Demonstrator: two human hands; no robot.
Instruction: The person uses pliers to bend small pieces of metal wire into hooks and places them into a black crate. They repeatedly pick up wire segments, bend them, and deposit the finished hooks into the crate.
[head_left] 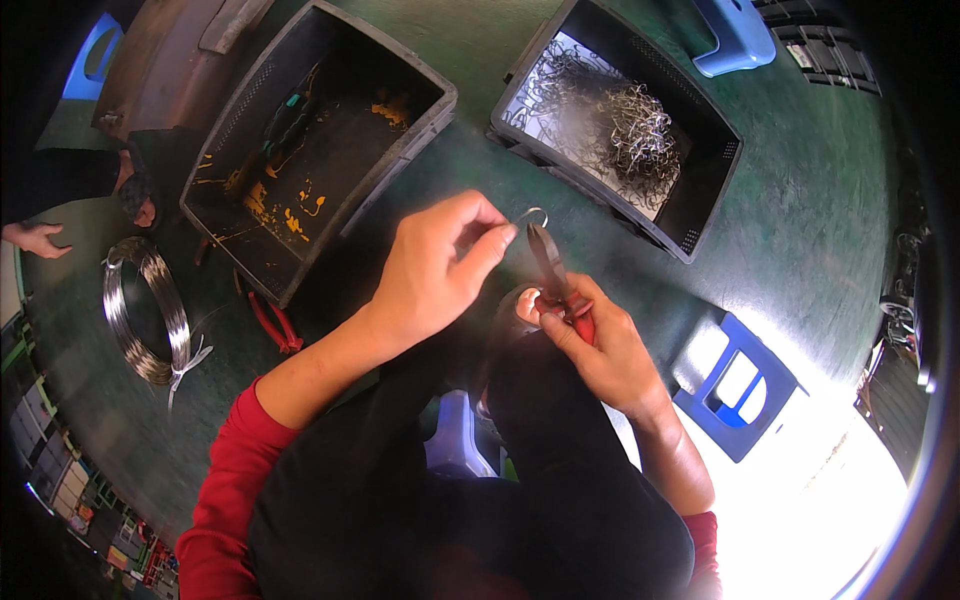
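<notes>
My left hand (pixel 440 265) pinches a small bent loop of steel wire (pixel 530 214) between thumb and fingertips. My right hand (pixel 600 345) grips the red handles of a pair of pliers (pixel 550 265), whose dark jaws point up at the wire loop. Both hands are held above my knees, over the green floor, between two black crates.
A black crate (pixel 620 120) at the upper right holds a heap of bent wire pieces. A second black crate (pixel 310 140), yellow-stained, lies upper left. A coil of wire (pixel 145 310) and red-handled pliers (pixel 275 325) lie on the floor. Blue stools (pixel 735 380) (pixel 735 35) stand right. Another person's hand (pixel 35 238) is at far left.
</notes>
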